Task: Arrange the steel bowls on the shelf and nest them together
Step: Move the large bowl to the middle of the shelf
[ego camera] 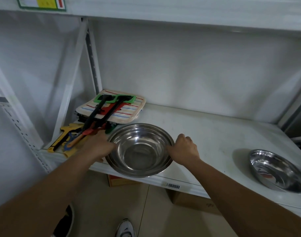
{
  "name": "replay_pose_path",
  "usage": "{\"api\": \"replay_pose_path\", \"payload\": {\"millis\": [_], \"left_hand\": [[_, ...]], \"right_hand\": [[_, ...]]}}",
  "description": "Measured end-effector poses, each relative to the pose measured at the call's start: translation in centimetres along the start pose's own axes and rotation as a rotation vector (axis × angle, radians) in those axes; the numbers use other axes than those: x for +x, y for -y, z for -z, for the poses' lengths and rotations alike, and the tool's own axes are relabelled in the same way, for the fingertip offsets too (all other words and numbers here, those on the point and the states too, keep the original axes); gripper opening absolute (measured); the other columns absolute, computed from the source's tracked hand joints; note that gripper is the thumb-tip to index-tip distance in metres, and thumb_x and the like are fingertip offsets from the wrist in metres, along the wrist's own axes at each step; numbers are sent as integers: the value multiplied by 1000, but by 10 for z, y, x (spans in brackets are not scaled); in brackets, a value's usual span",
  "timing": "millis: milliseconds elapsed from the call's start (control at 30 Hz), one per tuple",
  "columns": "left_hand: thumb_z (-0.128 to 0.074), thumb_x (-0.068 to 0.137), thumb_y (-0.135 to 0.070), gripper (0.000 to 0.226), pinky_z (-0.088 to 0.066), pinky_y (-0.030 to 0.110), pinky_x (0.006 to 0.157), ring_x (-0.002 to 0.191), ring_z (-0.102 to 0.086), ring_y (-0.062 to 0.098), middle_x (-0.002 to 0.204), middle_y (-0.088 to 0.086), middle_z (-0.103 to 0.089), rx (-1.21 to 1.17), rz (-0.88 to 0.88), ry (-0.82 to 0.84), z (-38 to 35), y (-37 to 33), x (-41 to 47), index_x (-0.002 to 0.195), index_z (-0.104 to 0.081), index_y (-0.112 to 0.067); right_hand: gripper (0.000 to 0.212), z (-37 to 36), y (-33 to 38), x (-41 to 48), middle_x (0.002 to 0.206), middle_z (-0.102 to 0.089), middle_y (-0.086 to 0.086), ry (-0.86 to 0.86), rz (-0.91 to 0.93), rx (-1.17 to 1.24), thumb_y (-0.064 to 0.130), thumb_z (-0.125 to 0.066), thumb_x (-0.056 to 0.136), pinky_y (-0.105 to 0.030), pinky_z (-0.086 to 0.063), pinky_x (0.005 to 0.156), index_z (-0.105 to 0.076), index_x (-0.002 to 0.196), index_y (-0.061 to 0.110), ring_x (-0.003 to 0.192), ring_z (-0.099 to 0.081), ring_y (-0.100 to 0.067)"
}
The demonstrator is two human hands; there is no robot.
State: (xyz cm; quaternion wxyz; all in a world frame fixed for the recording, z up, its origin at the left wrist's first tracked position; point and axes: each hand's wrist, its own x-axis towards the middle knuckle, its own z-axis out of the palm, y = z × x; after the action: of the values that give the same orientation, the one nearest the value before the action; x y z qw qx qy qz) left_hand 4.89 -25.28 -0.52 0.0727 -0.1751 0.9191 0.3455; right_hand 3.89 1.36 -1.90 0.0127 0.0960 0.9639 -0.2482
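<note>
**Both hands on the rim of the nested steel bowls**

At the centre of the frame, a shiny round steel bowl stack (140, 149) sits at the front edge of the white shelf (214, 134), slightly overhanging it. The left hand (98, 147) and the right hand (184, 148) each close on opposite sides of its rim. A second shiny shallow steel bowl (275, 170) lies well apart at lower right. The thin steel is probably light, stiff and slippery, likely to clang and slide, so the rolled rim is the safest hold. A barcode sticker (172, 186) marks the shelf lip, and a yellow and green label (42, 3) at upper left is unreadable
</note>
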Motion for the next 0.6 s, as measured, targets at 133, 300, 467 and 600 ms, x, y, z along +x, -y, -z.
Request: {"api": "replay_pose_path", "payload": {"millis": [133,300,467,600], "left_hand": [[-68,90,-3,14,-62,37,64,79,-72,26,93,16,-74,-166,39,83,-5,1,0,104,-69,-6],[-69,91,0,15,-58,31,56,79,-76,27,92,17,-77,-206,3,102,-19,-13,-1,105,-69,-5],[-70,85,0,16,-67,43,66,79,-79,31,91,18,-79,-270,-57,178,-69,-72,6,100,-72,-5],[-66,71,-2,22,-65,58,69,80,-77,40,90,24,-78,-305,-142,235,-121,-116,12,92,-74,-2]], "right_hand": [[10,-4,-10,7,77,-72,-15,149,-107,327,13,-61,85,-40,-66,67,-60,80,4,59,-74,-28],[12,5,-31,10,88,-73,-21,146,-137,393,1,-59,86,-37,-66,65,-67,94,-3,66,-74,-29],[13,49,-93,16,86,-74,-21,5,-219,371,0,-57,82,-39,-66,63,-67,89,-4,62,-74,-30],[15,84,-149,18,85,-74,-24,-81,-285,350,-2,-57,84,-45,-66,66,-68,94,-6,69,-75,-33]]}}
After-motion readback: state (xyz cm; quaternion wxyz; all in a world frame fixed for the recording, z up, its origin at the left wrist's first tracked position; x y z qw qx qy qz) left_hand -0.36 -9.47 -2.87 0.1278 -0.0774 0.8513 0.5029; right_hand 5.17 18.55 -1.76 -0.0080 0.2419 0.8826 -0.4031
